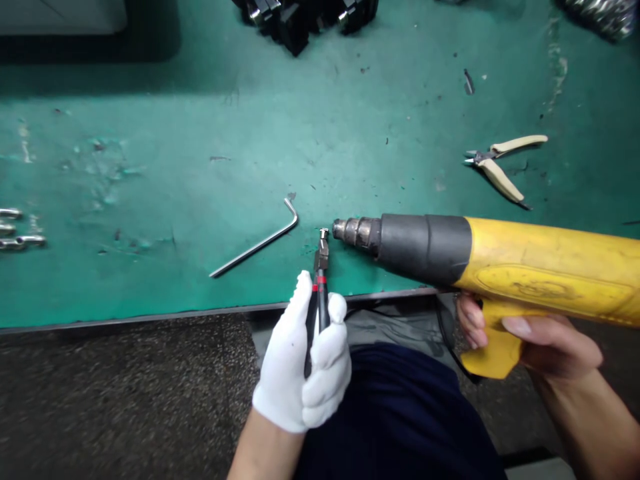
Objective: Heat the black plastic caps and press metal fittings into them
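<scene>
Green bench mat point(150, 113), hex key point(260, 244), pliers point(500, 179), gloved left hand point(300, 360) clamped on black tool point(321, 293), right hand point(545, 343) gripping yellow heat gun point(545, 267)

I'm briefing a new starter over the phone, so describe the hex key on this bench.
On the green bench mat, look near the front edge, just left of the yellow heat gun. The hex key lies there: a bare silver L-shaped bar, no handle.

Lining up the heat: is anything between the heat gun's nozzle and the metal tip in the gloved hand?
Nothing visible: a narrow gap separates the heat gun's nozzle from the metal tip of the black tool in the white-gloved left hand.
</scene>
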Motion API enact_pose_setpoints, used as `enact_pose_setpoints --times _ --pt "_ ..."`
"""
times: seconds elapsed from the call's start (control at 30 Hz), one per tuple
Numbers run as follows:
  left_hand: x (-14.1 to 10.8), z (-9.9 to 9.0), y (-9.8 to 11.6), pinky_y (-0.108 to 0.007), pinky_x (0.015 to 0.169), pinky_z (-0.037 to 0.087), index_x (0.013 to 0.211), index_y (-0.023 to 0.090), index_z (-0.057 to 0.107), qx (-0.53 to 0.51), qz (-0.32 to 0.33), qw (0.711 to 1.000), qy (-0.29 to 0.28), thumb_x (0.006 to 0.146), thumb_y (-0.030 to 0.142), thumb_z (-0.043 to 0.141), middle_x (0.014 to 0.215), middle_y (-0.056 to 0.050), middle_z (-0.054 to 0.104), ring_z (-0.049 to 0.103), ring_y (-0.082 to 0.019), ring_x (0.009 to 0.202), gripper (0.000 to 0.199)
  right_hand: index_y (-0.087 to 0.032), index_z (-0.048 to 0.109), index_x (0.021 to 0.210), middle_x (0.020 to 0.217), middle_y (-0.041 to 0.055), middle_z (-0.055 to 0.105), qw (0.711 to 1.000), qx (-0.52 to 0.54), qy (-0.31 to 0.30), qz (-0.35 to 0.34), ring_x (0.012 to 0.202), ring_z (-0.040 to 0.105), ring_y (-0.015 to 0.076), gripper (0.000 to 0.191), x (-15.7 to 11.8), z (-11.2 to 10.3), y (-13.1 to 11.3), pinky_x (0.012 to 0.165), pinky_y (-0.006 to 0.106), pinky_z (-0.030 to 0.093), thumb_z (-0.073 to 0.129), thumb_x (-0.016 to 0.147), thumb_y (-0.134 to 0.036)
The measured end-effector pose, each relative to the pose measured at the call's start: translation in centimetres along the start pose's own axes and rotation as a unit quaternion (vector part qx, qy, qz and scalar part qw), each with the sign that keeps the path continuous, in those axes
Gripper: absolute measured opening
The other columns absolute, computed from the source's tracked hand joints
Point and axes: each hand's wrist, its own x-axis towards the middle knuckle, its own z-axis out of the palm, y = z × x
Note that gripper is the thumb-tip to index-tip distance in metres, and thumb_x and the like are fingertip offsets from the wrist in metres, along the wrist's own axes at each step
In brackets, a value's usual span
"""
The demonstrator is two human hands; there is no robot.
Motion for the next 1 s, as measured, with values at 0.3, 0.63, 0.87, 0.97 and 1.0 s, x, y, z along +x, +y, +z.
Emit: enact_pose_setpoints --times 0.3,0.63,0.87,0.97,1.0 --pt "0.12 -0.04 -0.11 -0.021 0.024 0.040 0.082 0.019 0.067 0.007 0.000 1.000 0.012 0.100 0.063 0.035 0.044 0.004 0.047 0.030 -0.006 0.024 0.057 -0.022 0.063 0.117 0.084 0.0085 0.063 1.000 0.004 -0.011 -0.011 0.065 0.060 0.0243 0.036 0.04 -0.05 0.00 0.057 0.036 0.049 0.061 0.086 -0.040" --pt "0.25 0.15 -0.07 -0.021 0.024 0.040 0.081 0.018 0.069 0.014 0.004 1.000 0.018 0.100 0.063 0.035 0.044 0.003 0.049 0.035 -0.008 0.024 0.060 -0.023 0.060 0.123 0.086 0.0090 0.063 0.999 -0.006 -0.032 -0.009 0.067 0.061 0.0253 0.041 0.01 -0.29 -0.26 0.059 0.038 0.050 0.062 0.087 -0.041" --pt "0.33 0.05 0.01 -0.021 0.024 0.041 0.082 0.017 0.070 0.014 0.005 1.000 0.010 0.100 0.062 0.035 0.045 0.002 0.052 0.038 -0.008 0.024 0.060 -0.024 0.060 0.124 0.085 0.0086 0.064 1.000 -0.004 -0.025 -0.008 0.065 0.061 0.0259 0.043 -0.09 -0.43 -0.29 0.058 0.039 0.049 0.064 0.085 -0.042" --pt "0.36 -0.03 0.01 -0.022 0.025 0.042 0.083 0.016 0.070 0.012 0.004 1.000 0.003 0.100 0.062 0.036 0.046 0.001 0.055 0.041 -0.009 0.025 0.060 -0.025 0.061 0.123 0.085 0.0087 0.064 1.000 -0.006 -0.027 -0.003 0.066 0.061 0.0265 0.042 -0.03 -0.41 -0.30 0.058 0.039 0.048 0.065 0.085 -0.043" --pt "0.37 -0.07 0.02 -0.022 0.025 0.042 0.083 0.016 0.071 0.012 0.003 1.000 0.001 0.100 0.062 0.036 0.046 0.001 0.055 0.042 -0.009 0.025 0.060 -0.025 0.061 0.122 0.085 0.0086 0.064 1.000 -0.006 -0.027 -0.002 0.066 0.061 0.0265 0.042 -0.01 -0.39 -0.27 0.058 0.039 0.048 0.065 0.085 -0.043"
